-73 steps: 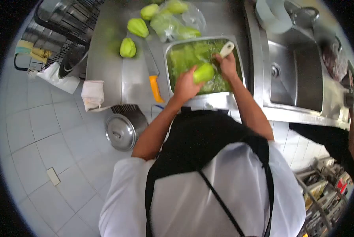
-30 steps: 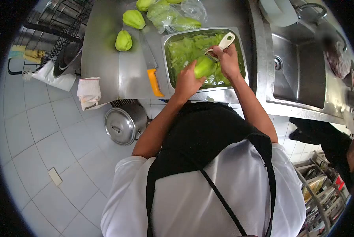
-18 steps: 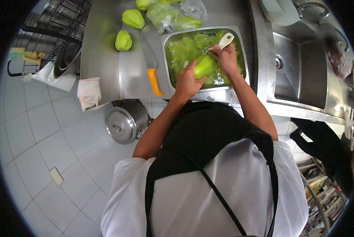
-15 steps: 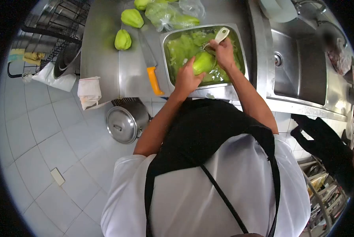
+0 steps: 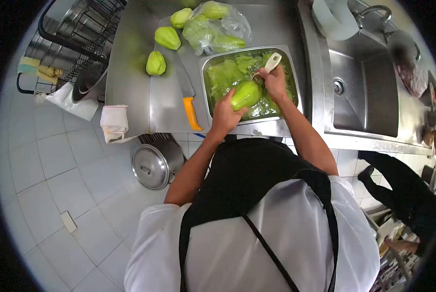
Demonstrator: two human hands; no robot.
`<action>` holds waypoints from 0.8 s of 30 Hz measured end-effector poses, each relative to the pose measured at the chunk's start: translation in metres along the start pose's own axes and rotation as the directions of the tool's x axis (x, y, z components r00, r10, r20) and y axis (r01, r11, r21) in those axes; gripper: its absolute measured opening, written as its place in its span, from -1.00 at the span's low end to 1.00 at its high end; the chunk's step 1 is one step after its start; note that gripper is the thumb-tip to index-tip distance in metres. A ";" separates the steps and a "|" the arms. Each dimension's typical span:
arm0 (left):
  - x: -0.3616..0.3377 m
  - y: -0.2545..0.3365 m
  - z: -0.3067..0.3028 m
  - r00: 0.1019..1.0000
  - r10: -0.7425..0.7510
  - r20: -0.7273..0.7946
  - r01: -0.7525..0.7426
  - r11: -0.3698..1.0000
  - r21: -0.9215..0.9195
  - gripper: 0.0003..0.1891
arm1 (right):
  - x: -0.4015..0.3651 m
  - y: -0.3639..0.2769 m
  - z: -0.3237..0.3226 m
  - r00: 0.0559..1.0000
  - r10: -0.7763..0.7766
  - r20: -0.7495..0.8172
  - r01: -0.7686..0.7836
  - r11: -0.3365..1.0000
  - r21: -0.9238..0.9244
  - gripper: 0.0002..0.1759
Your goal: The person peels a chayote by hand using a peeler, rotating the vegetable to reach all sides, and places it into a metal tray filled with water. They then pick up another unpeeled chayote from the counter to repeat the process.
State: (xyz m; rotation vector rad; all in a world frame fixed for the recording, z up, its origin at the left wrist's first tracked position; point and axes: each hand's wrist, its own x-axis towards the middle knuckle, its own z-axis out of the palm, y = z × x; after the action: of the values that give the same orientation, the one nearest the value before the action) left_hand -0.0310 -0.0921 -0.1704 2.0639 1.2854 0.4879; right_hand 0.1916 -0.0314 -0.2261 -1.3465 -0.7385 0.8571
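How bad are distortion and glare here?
Head view: heavy fisheye, black vignette, counter edges bowed; mild glare on the steel sink; chayote in the left hand and peeler in the right hand sharp; far periphery softer.

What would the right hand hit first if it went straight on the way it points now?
Probably the heap of green peels in the steel tray, just ahead of the right hand and its peeler. Height is unclear; if it clears them, the bag of chayotes beyond comes next.
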 end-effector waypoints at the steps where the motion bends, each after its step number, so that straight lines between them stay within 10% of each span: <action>1: -0.005 -0.002 0.000 1.000 -0.022 0.000 0.022 0.999 -0.032 -0.19 | -0.010 -0.003 -0.004 1.000 0.028 0.007 -0.028 0.999 0.041 -0.64; 5: -0.005 0.002 -0.005 0.998 -0.061 0.011 0.062 0.995 -0.076 -0.17 | -0.024 -0.017 -0.009 0.999 0.027 0.026 -0.029 0.993 0.115 -0.62; 10: 0.001 0.005 0.000 0.989 0.053 -0.140 -0.061 0.997 -0.049 -0.21 | -0.030 -0.047 -0.017 0.980 -0.195 -0.024 0.175 0.921 -0.349 -0.68; 16: 0.024 0.034 -0.014 0.992 -0.117 -0.048 0.105 0.973 -0.204 -0.34 | -0.029 -0.053 -0.032 0.995 -0.043 0.089 0.092 0.737 -0.670 -0.67; 19: 0.037 0.027 -0.006 0.987 -0.150 -0.060 0.138 0.977 -0.164 -0.34 | -0.030 -0.056 -0.029 0.964 -0.259 -0.056 0.186 0.812 -0.553 -0.72; 24: 0.053 0.035 -0.006 0.984 -0.173 -0.035 0.163 0.968 -0.192 -0.36 | -0.020 -0.024 -0.025 0.993 -0.111 -0.042 0.080 0.884 -0.461 -0.69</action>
State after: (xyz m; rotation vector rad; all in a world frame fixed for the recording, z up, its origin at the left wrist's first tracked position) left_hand 0.0115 -0.0535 -0.1430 1.7796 1.3747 0.5661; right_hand 0.2050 -0.0618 -0.2036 -1.7331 -0.9879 0.5698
